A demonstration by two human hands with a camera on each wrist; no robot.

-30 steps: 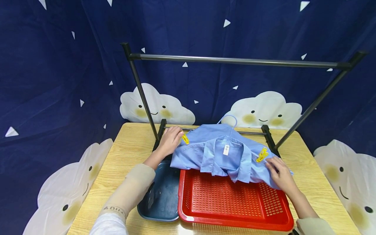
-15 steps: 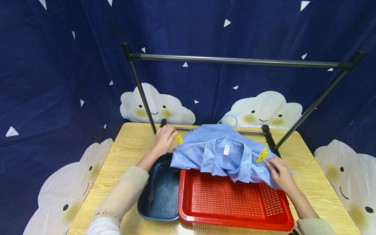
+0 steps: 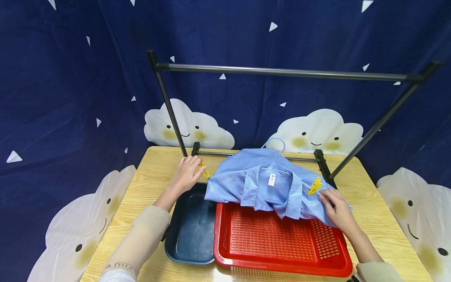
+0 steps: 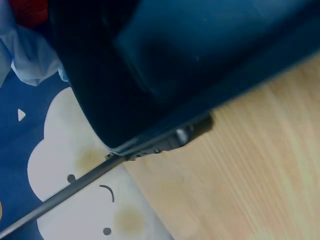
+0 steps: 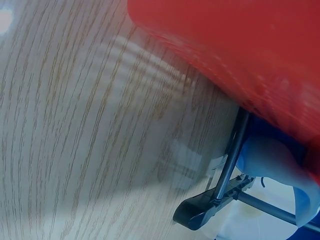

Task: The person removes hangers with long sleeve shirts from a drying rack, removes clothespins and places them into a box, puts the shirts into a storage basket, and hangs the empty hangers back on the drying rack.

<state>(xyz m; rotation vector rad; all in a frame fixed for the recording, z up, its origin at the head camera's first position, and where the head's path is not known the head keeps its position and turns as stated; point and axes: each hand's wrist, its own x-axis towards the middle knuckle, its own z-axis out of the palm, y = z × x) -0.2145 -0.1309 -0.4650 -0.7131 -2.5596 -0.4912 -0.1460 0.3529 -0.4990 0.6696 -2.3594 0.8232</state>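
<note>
A light blue collared shirt (image 3: 232, 172) on a blue hanger (image 3: 277, 141) lies over the back of the red basket (image 3: 282, 270). My left hand (image 3: 186, 174) pinches a yellow clothespin (image 3: 205, 170) just left of the shirt's shoulder, above the dark blue bin (image 3: 192, 258). Another yellow clothespin (image 3: 314, 186) sits on the shirt's right shoulder. Beside it, my right hand (image 3: 337, 207) grips the shirt's right side with thumb and fingers. Neither hand shows in the wrist views; there I see the bin's wall (image 4: 165, 120), the basket's side (image 5: 240, 45) and some blue cloth (image 4: 32, 55).
A metal rack with a high crossbar (image 3: 282, 72) stands behind the shirt; its black foot (image 5: 200, 207) rests on the wooden table (image 3: 373, 227). A dark curtain (image 3: 225, 31) with clouds and triangles hangs close behind. The bin and basket stand side by side.
My left hand has moved left, away from the shirt's left shoulder, with the yellow clothespin still between its fingers. The right hand and the shirt have stayed in place.
</note>
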